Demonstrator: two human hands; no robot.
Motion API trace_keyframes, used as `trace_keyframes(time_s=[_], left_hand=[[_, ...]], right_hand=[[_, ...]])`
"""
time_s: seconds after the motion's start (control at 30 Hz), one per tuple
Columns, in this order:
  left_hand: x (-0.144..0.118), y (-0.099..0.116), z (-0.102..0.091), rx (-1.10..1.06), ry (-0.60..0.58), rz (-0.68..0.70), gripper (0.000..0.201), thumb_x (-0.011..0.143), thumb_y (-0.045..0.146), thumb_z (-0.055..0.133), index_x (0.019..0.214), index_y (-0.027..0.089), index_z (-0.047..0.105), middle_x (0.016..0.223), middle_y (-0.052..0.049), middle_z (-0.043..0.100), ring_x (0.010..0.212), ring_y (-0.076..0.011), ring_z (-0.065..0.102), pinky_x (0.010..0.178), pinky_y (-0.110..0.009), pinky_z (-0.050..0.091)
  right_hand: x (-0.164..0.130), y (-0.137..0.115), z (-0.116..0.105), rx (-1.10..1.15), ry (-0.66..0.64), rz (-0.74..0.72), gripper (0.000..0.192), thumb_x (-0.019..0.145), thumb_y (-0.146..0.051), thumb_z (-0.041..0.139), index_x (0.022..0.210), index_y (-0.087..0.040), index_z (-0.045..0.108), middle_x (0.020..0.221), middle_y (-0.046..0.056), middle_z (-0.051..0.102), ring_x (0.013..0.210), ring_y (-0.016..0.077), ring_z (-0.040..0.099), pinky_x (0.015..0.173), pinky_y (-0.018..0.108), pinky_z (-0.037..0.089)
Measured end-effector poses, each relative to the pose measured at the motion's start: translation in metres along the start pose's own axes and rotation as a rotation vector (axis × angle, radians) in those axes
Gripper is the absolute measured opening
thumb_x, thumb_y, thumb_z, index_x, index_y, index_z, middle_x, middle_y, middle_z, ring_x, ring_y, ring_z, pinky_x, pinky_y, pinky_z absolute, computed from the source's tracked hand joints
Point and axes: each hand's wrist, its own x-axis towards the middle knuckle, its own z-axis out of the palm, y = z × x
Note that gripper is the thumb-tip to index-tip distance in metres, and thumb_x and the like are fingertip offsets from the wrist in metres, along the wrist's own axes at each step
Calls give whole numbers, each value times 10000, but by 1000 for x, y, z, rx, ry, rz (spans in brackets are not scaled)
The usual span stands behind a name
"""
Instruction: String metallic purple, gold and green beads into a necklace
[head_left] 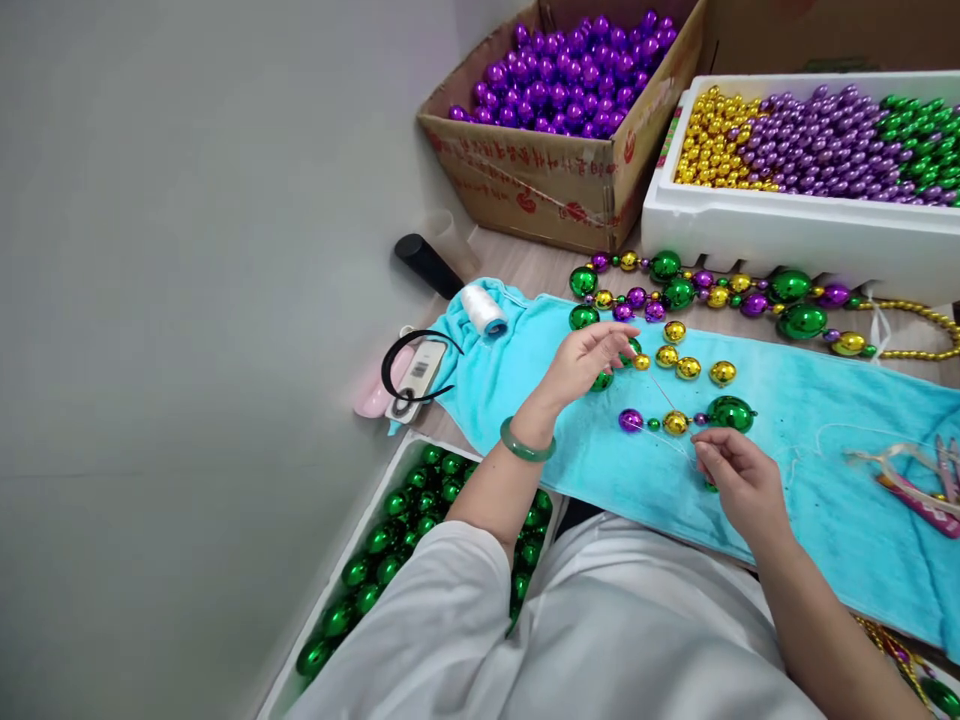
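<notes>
1. Bead strand (679,420) is lying on the turquoise towel (825,440), between both hands.
2. Left hand (589,358) is pinching a small gold bead (641,362).
3. Right hand (739,480) is gripping the thread (671,440) below the strand.

Red print on the cardboard box (525,170) is illegible.

the wooden table (525,268) has a blue towel (825,420) spread over its middle. at 12 o'clock sits a brown box (555,170) of purple balls. at 1 o'clock sits a white box (795,235) of gold, purple and green balls, with a long bead string (720,295) lying just below it. at 9 o'clock lie a black tube (426,265), a pink case (373,398) and a black hair band (397,365).
</notes>
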Motion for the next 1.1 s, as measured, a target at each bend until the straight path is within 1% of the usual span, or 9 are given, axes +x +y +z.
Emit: trace_keyframes(time_s=[0.1, 0.17, 0.27, 0.37, 0.5, 0.57, 0.63, 0.77, 1.1], left_hand=[[-10, -9, 7, 589, 84, -46, 422, 870, 488, 563, 1125, 160, 640, 1019, -100, 653, 874, -190, 613, 787, -315, 481], [-18, -15, 15, 927, 59, -153, 416, 822, 451, 640, 1105, 146, 638, 1073, -130, 625, 963, -254, 603, 830, -363, 473], [-27, -23, 28, 1063, -26, -280, 447, 781, 413, 681, 1130, 144, 606, 1109, -144, 598, 996, -299, 596, 814, -387, 480], [-29, -25, 31, 801, -7, -294, 467, 716, 355, 731, 1123, 171, 592, 1089, -109, 603, 995, -278, 594, 853, -386, 479], [-20, -21, 19, -253, 227, -375, 405, 769, 463, 657, 1048, 180, 578, 974, -63, 638, 811, -179, 631, 723, -310, 521], [-15, -16, 14, -771, 273, -460, 428, 825, 539, 564, 1001, 150, 578, 881, -71, 655, 680, -150, 632, 605, -269, 515], [-11, -12, 14, -1052, 274, -517, 441, 860, 549, 509, 949, 123, 586, 806, -82, 664, 616, -138, 627, 543, -237, 502], [-11, -8, 21, -1197, 285, -567, 431, 909, 514, 451, 931, 108, 595, 781, -96, 679, 603, -141, 639, 507, -216, 499], [-14, -9, 22, -1206, 269, -558, 444, 908, 525, 453, 922, 108, 608, 787, -96, 686, 596, -144, 642, 478, -207, 479]], right_hand=[[1, 2, 4, 59, 14, 8, 237, 825, -411, 627, 869, -179, 635, 602, -20, 537, 521, 96, 451, 475, 223, 361], [0, 5, 4, 86, 14, 21, 232, 820, -407, 637, 873, -181, 630, 601, -23, 534, 514, 91, 446, 464, 217, 355], [-2, 8, 2, 101, 15, 25, 226, 817, -400, 648, 876, -183, 625, 601, -26, 533, 515, 90, 449, 468, 214, 361], [-4, 10, 0, 96, 18, 15, 218, 829, -399, 639, 875, -186, 627, 601, -26, 528, 510, 87, 441, 461, 211, 356], [-8, 12, 0, 41, 8, -39, 214, 828, -395, 641, 868, -186, 644, 606, -19, 540, 528, 95, 471, 480, 215, 382], [-9, 13, 1, 0, -2, -68, 214, 828, -395, 639, 860, -184, 651, 603, -17, 541, 537, 100, 485, 498, 220, 399], [-9, 14, 3, -30, -9, -73, 218, 834, -400, 628, 856, -184, 652, 595, -18, 533, 532, 101, 483, 498, 222, 399], [-9, 17, 5, -58, -25, -60, 227, 841, -408, 616, 857, -184, 651, 602, -17, 528, 533, 102, 479, 493, 224, 392], [-9, 19, 4, -108, -14, -21, 251, 827, -435, 613, 851, -188, 655, 608, -13, 533, 554, 114, 484, 509, 237, 391]])
